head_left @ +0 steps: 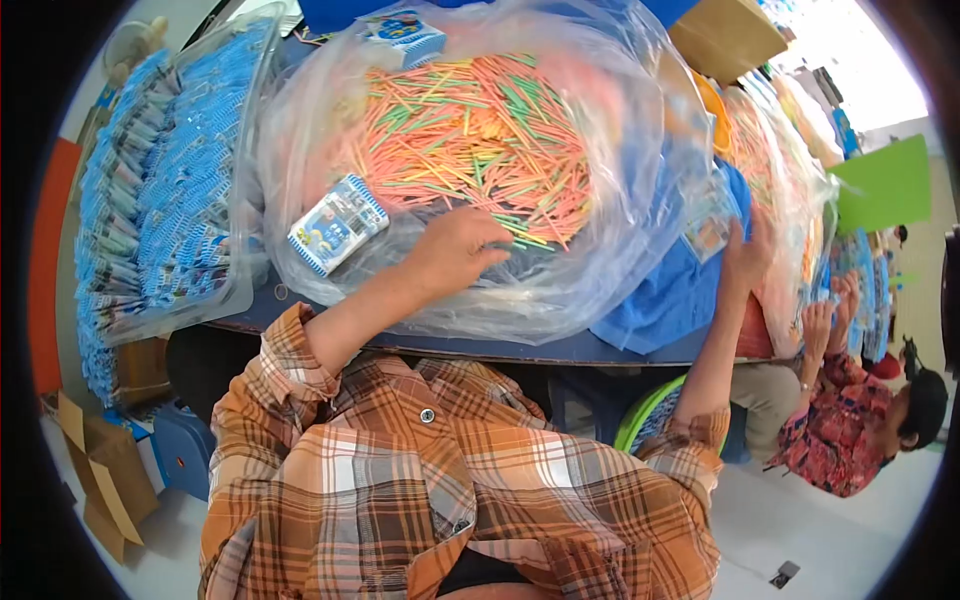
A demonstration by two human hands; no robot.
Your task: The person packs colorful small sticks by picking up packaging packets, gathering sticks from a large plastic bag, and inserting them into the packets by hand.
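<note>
My left hand (pixel 455 252) reaches over the near edge of a pile of thin pink, green and yellow sticks (pixel 480 130). Its fingers are bent, with a gap between thumb and fingertips, close to a few loose sticks. The pile lies in a large clear plastic bag (pixel 310 130) with its sides spread open. At the right, my right hand (pixel 745 255) grips the edge of a small clear packet (pixel 708 222) with blue print, above a blue cloth (pixel 650 290). A blue-and-white printed packet (pixel 340 225) rests on the bag left of my left hand.
A clear bin (pixel 245 190) full of blue packets stands at the left. Another printed packet (pixel 405 38) lies at the back. A co-worker (pixel 850 430) sits at the right by another bag of sticks (pixel 765 150). A cardboard box (pixel 105 475) is on the floor; a green-rimmed basket (pixel 645 415) is below the table edge.
</note>
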